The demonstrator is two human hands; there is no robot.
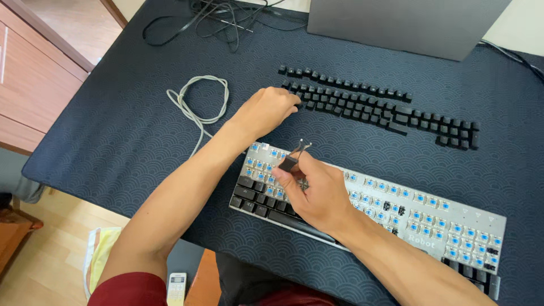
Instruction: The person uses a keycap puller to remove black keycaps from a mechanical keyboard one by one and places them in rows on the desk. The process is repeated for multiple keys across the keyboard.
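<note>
The hands split: left hand (266,110) pinches loose keycaps (368,105), right hand (314,190) grips a wire keycap puller (293,157) over the keyboard (430,218), which could slip and bend a switch

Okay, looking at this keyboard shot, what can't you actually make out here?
- Left hand fingertips: curled over the loose black keycaps, so any grip is hidden.
- Switches beneath the right hand, which holds a wire keycap puller: covered by the hand.
- Keyboard lower right corner: cut off behind the forearm.
- Grey box at the top: cropped by the frame edge.
</note>
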